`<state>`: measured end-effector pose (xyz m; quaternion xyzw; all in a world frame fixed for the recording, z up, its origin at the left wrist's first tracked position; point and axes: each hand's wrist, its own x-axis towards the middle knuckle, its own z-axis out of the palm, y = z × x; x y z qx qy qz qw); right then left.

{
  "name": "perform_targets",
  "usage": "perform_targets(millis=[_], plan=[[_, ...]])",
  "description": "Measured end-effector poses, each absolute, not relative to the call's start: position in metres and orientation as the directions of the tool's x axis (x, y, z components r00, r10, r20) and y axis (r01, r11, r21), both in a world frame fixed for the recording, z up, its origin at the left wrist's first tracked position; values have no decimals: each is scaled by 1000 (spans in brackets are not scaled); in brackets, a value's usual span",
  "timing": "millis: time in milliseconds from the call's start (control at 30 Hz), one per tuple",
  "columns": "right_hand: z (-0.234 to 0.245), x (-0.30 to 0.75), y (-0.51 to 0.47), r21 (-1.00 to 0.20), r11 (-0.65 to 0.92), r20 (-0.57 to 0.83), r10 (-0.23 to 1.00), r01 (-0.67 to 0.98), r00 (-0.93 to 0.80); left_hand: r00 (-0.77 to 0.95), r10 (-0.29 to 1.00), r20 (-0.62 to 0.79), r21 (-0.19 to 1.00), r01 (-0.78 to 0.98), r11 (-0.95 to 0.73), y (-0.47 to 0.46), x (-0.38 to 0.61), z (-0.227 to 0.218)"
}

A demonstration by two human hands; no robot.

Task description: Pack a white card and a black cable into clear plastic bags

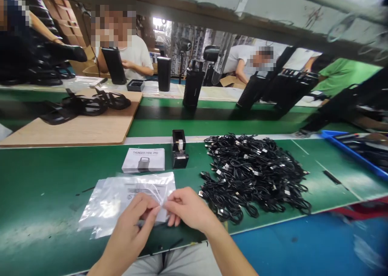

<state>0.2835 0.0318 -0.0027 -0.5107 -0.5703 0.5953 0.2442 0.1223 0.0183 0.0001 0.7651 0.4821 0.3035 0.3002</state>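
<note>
Both my hands pinch the edge of a clear plastic bag above the front of the green bench. Thumb and fingertips of my left hand close on the bag's near edge. My right hand pinches the same edge just to the right, the two sets of fingertips almost touching. More clear bags lie overlapped beneath and to the left. Just behind them sits a stack of white printed manuals reading "Thunder Trail Pro". To the right spreads a large heap of coiled black USB cables.
A black tape dispenser stands beside the manuals. Black straps lie on a wooden board at left. Black speaker-like cylinders stand on the green belt behind. A blue tray is at right; co-workers sit opposite.
</note>
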Motion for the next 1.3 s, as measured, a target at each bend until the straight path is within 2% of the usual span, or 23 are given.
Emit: perform_targets(millis=[133,200,233,267,300,367,400,467,533,633,733,800,833,900,933,967,1000,1067,1100,1200,1300], plan=[[-5,265,46,-897,-116,-232,945,426,-232,398,895,204,761,511,-400,26,121,-1],[5,276,49,-829,-22,-149,972,558,-182,403,899,171,741,548,-387,31,120,-5],[12,288,49,-750,14,-106,984,661,-141,395,907,146,727,579,-370,34,120,-8],[19,304,49,-619,26,-65,994,785,-84,383,916,120,709,613,-349,36,119,-11],[26,322,49,-465,-58,-45,998,883,42,368,925,96,689,646,-329,37,119,-13],[36,359,48,-171,-251,15,966,953,257,360,931,55,650,695,-307,40,119,-17],[39,376,47,-74,-305,5,952,950,306,365,930,41,630,713,-308,40,120,-18],[38,401,45,-26,-279,-56,959,960,277,386,922,26,595,735,-325,42,122,-19],[33,416,43,-72,-202,-111,975,977,194,399,917,25,572,746,-340,43,125,-19],[26,423,43,-148,-157,-109,984,976,142,384,923,36,583,742,-331,43,126,-16],[24,425,43,-200,-181,-55,983,963,173,328,944,26,621,735,-272,42,125,-14],[25,422,42,-276,-215,41,971,937,235,288,958,6,646,730,-223,41,124,-14],[25,417,41,-380,-218,92,958,899,271,274,962,-1,657,725,-206,40,124,-14],[22,397,36,-684,-165,98,945,710,313,260,966,-6,674,714,-188,39,125,-14],[20,383,33,-830,-123,48,956,545,290,257,966,-8,683,707,-183,39,125,-14],[16,367,31,-925,-108,-30,977,365,212,253,967,-9,693,699,-177,38,125,-14],[11,350,29,-965,-120,-97,989,234,109,249,969,-11,704,690,-169,38,126,-14],[0,319,26,-985,-143,-146,989,94,-26,236,971,-22,737,661,-144,39,126,-15],[-5,306,26,-984,-149,-156,986,93,-67,223,975,-25,760,637,-126,39,125,-15],[-14,288,26,-948,-56,-93,990,313,-106,153,988,-25,843,535,-61,39,122,-16],[-11,288,28,-817,120,22,984,564,-177,108,994,-17,894,446,-33,37,120,-15]])
